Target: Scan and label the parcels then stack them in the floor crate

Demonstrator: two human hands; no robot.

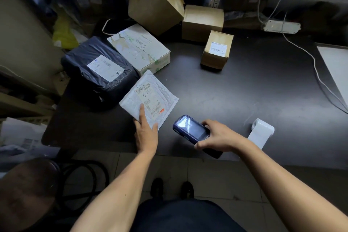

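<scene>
A white padded envelope [150, 98] with a label and handwriting lies on the dark table [244, 90] near its front edge. My left hand [146, 133] grips its near corner, index finger resting on top. My right hand [220, 135] holds a dark blue handheld scanner [192, 130], screen up, just right of the envelope. A black plastic-wrapped parcel [98, 69] and a white box [139, 49] lie behind the envelope. Further back stands a small brown box [216, 51] with a label.
A roll of white labels [261, 132] lies right of the scanner. A plain brown box [202, 21] and a tilted paper-wrapped parcel [156, 2] sit at the back by the shelf. A power strip [281, 26] and white cable [316, 66] lie at right. A brown stool [26, 190] stands at lower left.
</scene>
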